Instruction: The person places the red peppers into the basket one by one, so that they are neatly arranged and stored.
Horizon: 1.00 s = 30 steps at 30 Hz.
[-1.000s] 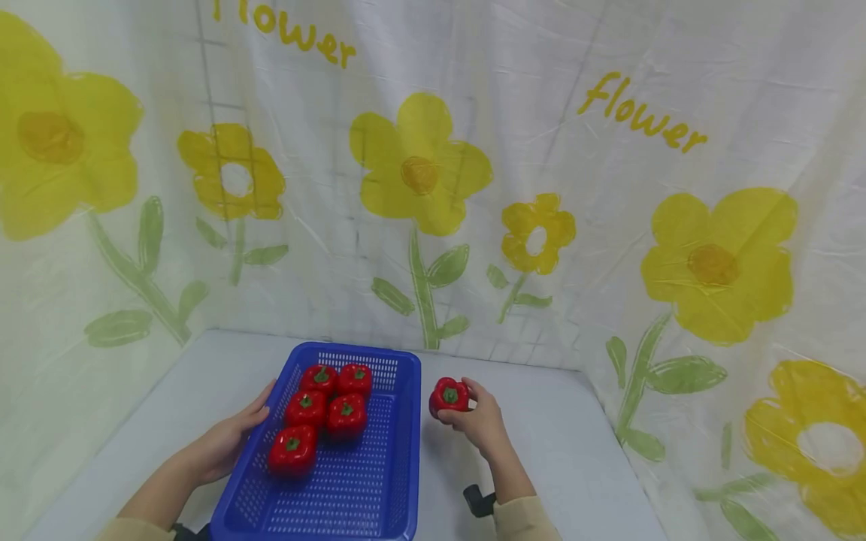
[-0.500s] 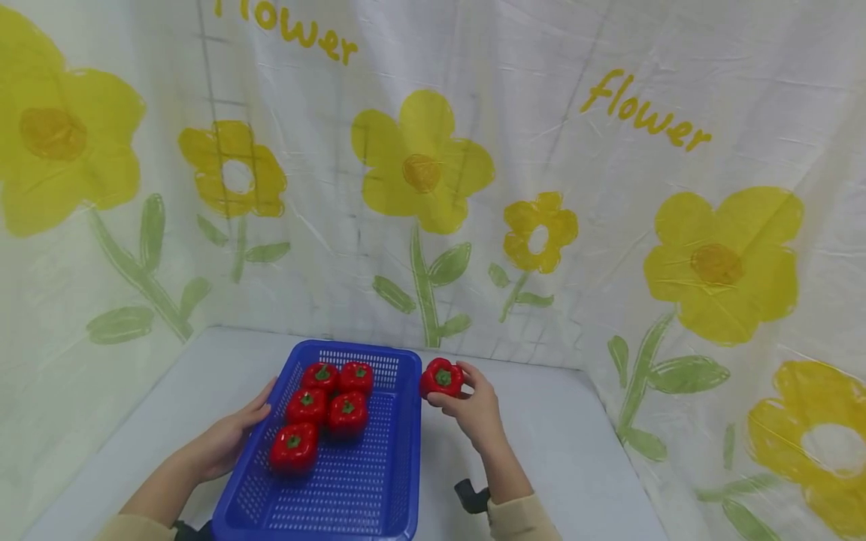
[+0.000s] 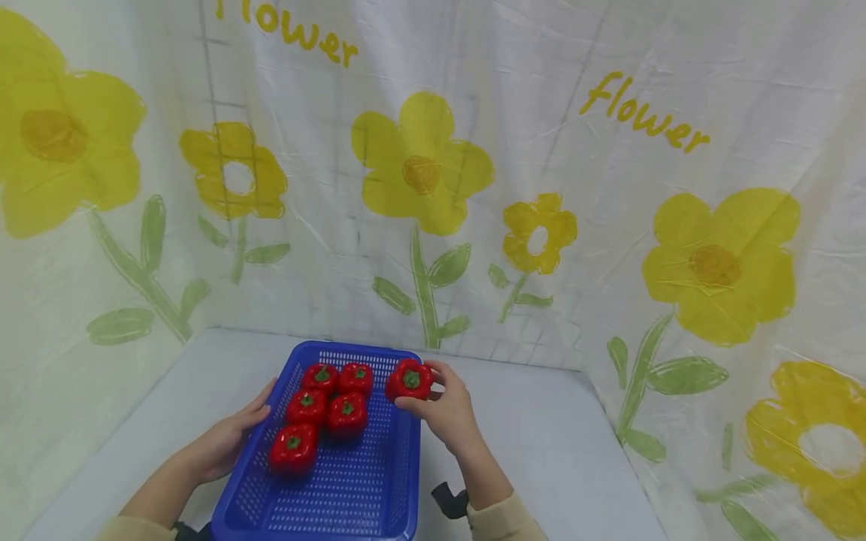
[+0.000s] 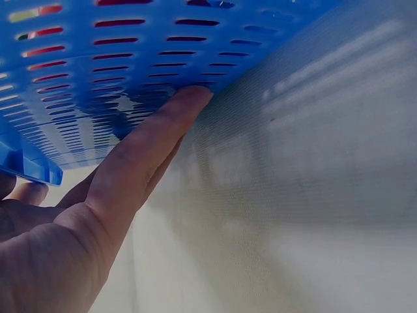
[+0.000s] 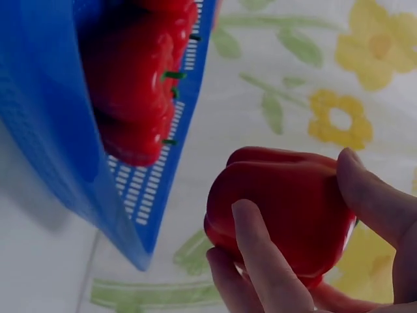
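Observation:
My right hand [image 3: 452, 409] holds a red bell pepper [image 3: 409, 379] with a green stem above the right rim of a blue plastic basket [image 3: 399, 481]. In the right wrist view, thumb and fingers grip this bell pepper [image 5: 287, 208] from its sides, beside the basket wall [image 5: 49, 98]. My left hand [image 3: 226, 443] rests against the basket's left side. Seen from the left wrist, one finger [image 4: 140, 147] lies straight along the slotted wall [image 4: 124, 65], its tip low near the table. Several other red bell peppers [image 3: 347, 415] sit stem up inside the basket, toward its left and far end.
The basket stands on a white table [image 3: 541, 443]. Behind it hangs a pale curtain [image 3: 311, 255] printed with yellow flowers. A black wrist mount [image 3: 449, 500] sticks out beside the right wrist.
My right hand has carried the bell pepper up and left, from over the table right of the basket to above its right rim. The left hand and basket stay put.

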{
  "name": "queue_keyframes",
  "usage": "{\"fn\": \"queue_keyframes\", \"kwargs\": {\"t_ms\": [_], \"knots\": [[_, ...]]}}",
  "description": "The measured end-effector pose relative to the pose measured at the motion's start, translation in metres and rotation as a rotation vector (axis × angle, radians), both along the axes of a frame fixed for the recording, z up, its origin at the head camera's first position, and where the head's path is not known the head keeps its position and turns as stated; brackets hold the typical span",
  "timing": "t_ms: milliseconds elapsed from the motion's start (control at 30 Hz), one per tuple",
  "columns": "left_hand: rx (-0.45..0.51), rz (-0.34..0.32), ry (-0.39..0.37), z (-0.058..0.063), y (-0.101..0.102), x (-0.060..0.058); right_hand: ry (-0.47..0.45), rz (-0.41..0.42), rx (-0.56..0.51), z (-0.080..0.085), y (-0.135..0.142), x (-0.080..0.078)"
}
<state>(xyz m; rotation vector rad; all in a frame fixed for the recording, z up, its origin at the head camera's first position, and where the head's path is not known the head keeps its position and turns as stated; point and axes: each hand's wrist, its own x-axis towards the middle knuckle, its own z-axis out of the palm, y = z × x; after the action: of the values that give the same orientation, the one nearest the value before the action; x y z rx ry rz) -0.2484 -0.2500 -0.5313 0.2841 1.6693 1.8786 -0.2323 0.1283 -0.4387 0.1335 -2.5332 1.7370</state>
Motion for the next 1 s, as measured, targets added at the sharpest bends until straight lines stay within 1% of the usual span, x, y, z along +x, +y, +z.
{"fn": "queue_keyframes", "kwargs": {"t_ms": [167, 300, 433, 667, 767, 867, 1000], "knots": [[-0.006, 0.004, 0.003, 0.000, 0.000, 0.001, -0.020, 0.019, 0.032, 0.003, -0.009, 0.004], [-0.013, 0.006, 0.009, 0.000, 0.001, 0.001, -0.031, 0.035, 0.066, 0.003, -0.016, 0.007], [-0.013, 0.005, 0.010, 0.000, 0.001, 0.000, -0.042, 0.049, 0.096, 0.000, -0.023, 0.010], [-0.004, 0.008, 0.007, 0.002, 0.001, 0.001, -0.098, 0.106, 0.103, -0.008, -0.031, 0.014], [-0.005, 0.012, 0.007, 0.004, 0.001, 0.001, -0.111, 0.112, 0.126, -0.010, -0.034, 0.016], [-0.008, 0.013, 0.008, 0.005, 0.002, 0.002, -0.113, 0.114, 0.154, -0.012, -0.036, 0.018], [-0.018, 0.019, 0.013, 0.004, 0.002, 0.002, -0.104, 0.137, 0.177, -0.016, -0.037, 0.020]]}}
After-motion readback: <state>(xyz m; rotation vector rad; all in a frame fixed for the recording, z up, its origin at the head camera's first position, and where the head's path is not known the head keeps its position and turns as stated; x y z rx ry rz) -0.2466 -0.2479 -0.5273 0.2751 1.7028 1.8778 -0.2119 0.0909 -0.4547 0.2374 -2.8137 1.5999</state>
